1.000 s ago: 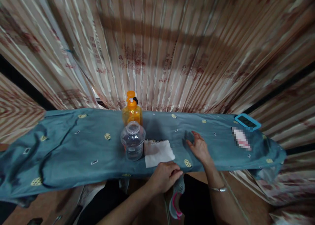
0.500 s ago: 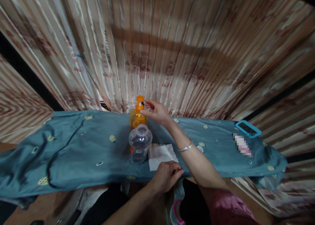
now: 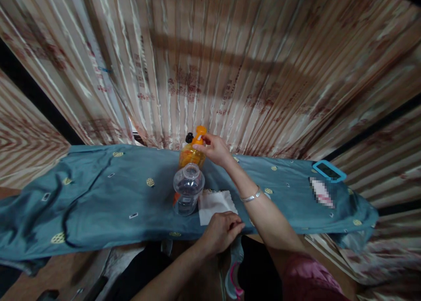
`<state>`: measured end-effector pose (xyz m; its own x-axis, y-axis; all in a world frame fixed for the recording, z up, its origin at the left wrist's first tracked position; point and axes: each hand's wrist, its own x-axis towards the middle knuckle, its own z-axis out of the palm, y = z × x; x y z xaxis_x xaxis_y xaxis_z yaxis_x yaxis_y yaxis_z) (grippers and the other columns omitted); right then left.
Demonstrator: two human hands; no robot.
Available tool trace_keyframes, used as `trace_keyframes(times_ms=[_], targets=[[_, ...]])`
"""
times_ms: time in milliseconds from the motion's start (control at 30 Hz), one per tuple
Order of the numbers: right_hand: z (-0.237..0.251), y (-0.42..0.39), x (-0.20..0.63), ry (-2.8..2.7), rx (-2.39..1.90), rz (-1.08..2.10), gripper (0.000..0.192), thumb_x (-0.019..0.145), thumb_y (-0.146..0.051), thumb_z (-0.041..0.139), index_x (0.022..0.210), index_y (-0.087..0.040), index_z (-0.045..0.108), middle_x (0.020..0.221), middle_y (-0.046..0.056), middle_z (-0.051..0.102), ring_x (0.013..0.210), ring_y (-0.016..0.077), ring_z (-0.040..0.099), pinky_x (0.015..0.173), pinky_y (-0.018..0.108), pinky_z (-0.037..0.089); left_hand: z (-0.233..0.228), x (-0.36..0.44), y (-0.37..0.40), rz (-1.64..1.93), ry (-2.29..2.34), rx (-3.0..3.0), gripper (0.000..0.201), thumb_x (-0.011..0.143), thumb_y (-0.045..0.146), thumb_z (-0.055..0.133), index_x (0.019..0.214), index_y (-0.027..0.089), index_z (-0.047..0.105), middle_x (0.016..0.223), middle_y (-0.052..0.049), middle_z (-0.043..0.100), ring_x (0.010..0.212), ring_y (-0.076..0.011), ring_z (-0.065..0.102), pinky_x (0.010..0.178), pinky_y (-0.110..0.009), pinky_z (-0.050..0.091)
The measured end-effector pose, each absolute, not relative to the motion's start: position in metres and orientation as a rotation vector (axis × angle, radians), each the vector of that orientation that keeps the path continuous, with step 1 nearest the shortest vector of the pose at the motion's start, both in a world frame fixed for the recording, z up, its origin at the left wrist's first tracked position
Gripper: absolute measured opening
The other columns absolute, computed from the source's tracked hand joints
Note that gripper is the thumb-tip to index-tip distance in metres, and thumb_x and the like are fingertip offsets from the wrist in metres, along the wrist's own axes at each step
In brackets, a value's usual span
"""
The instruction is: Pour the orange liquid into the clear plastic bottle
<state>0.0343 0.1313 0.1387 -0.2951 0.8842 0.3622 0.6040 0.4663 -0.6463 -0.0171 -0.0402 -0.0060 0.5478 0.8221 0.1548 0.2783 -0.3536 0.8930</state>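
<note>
Right hand pinching the orange pump top of the orange plastic soap bottle.
I'd steady its base; clear plastic jar sits just nearer me; left hand curled loosely on desk edge.

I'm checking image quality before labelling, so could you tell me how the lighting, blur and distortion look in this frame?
Head view: dim and warm-toned, a broad dark shadow band crosses the curtain; wide-angle distortion bows the blue cloth and fans the curtain folds; the edges smear, while the right hand on the orange bottle stays fairly sharp; one patch is pixelated.
</note>
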Motion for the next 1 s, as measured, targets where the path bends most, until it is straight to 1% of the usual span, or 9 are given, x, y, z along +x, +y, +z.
trace_keyframes(times_ms=[67, 200, 400, 500, 567, 667, 767, 867, 1000], targets=[[0.141, 0.128, 0.048, -1.961, -1.211, 0.504, 0.033, 0.083, -0.043, 0.078, 0.094, -0.013, 0.070, 0.080, 0.001, 0.060, 0.075, 0.0189, 0.055, 0.073, 0.033, 0.037, -0.005, -0.017, -0.040, 0.765, 0.888, 1.896, 0.015, 0.096, 0.020, 0.067, 0.083, 0.017, 0.075, 0.080, -0.004, 0.075, 0.074, -0.0172, 0.067, 0.070, -0.025, 0.047], [0.148, 0.118, 0.078, -1.865, -1.168, 0.503, 0.053, 0.077, -0.063, 0.066, 0.095, -0.013, 0.070, 0.087, 0.008, 0.066, 0.082, 0.0241, 0.059, 0.078, 0.037, 0.040, -0.004, -0.015, -0.040, 0.756, 0.870, 1.911, 0.017, 0.097, 0.023, 0.065, 0.084, 0.018, 0.075, 0.081, -0.004, 0.075, 0.077, -0.0179, 0.069, 0.072, -0.026, 0.049], [0.155, 0.098, 0.120, -1.727, -1.208, 0.443, 0.044, 0.075, -0.060, 0.070, 0.084, -0.018, 0.064, 0.080, 0.003, 0.060, 0.076, 0.0208, 0.055, 0.077, 0.036, 0.040, -0.007, -0.012, -0.028, 0.921, 0.876, 1.926, 0.012, 0.096, 0.025, 0.065, 0.094, 0.019, 0.075, 0.084, -0.004, 0.073, 0.079, -0.0178, 0.068, 0.074, -0.027, 0.052], [0.152, 0.089, 0.139, -1.683, -1.240, 0.446, 0.044, 0.076, -0.060, 0.070, 0.087, -0.017, 0.066, 0.082, 0.004, 0.061, 0.077, 0.0208, 0.054, 0.076, 0.036, 0.040, -0.007, -0.019, -0.017, 1.061, 0.946, 1.949, 0.013, 0.096, 0.028, 0.064, 0.099, 0.019, 0.073, 0.088, -0.005, 0.073, 0.084, -0.0198, 0.069, 0.080, -0.031, 0.057], [0.147, 0.081, 0.148, -1.670, -1.256, 0.466, 0.047, 0.077, -0.061, 0.070, 0.089, -0.015, 0.068, 0.084, 0.006, 0.063, 0.078, 0.0219, 0.055, 0.077, 0.036, 0.040, -0.005, -0.029, -0.010, 1.129, 0.991, 2.043, 0.018, 0.098, 0.028, 0.062, 0.109, 0.019, 0.072, 0.096, -0.008, 0.075, 0.094, -0.0234, 0.071, 0.088, -0.035, 0.059], [0.136, 0.067, 0.156, -1.655, -1.269, 0.506, 0.048, 0.079, -0.060, 0.070, 0.092, -0.014, 0.070, 0.088, 0.008, 0.067, 0.081, 0.0234, 0.057, 0.080, 0.038, 0.043, -0.003, -0.043, -0.003, 1.307, 1.083, 2.255, 0.038, 0.099, 0.029, 0.062, 0.136, 0.019, 0.063, 0.134, -0.016, 0.071, 0.126, -0.0319, 0.066, 0.110, -0.048, 0.053], [0.126, 0.050, 0.157, -1.627, -1.283, 0.534, 0.047, 0.080, -0.058, 0.072, 0.094, -0.014, 0.071, 0.090, 0.009, 0.070, 0.083, 0.0247, 0.060, 0.085, 0.040, 0.045, -0.006, -0.048, -0.001, 1.422, 1.192, 2.313, 0.070, 0.099, 0.035, 0.066, 0.160, 0.019, 0.037, 0.159, -0.022, 0.054, 0.148, -0.0371, 0.052, 0.123, -0.057, 0.042], [0.119, 0.034, 0.154, -1.612, -1.269, 0.558, 0.043, 0.081, -0.054, 0.074, 0.097, -0.015, 0.073, 0.095, 0.009, 0.074, 0.090, 0.0263, 0.064, 0.090, 0.041, 0.046, -0.014, -0.043, 0.001, 1.371, 1.197, 2.207, 0.096, 0.093, 0.041, 0.074, 0.168, 0.021, 0.018, 0.169, -0.024, 0.041, 0.158, -0.0392, 0.041, 0.128, -0.060, 0.036], [0.116, 0.022, 0.149, -1.636, -1.207, 0.608, 0.034, 0.083, -0.046, 0.075, 0.098, -0.015, 0.076, 0.093, 0.006, 0.073, 0.090, 0.0243, 0.063, 0.089, 0.037, 0.045, -0.021, -0.031, 0.011, 1.353, 1.210, 1.803, 0.123, 0.076, 0.041, 0.090, 0.169, 0.028, 0.011, 0.174, -0.022, 0.034, 0.161, -0.0387, 0.037, 0.128, -0.061, 0.037]])
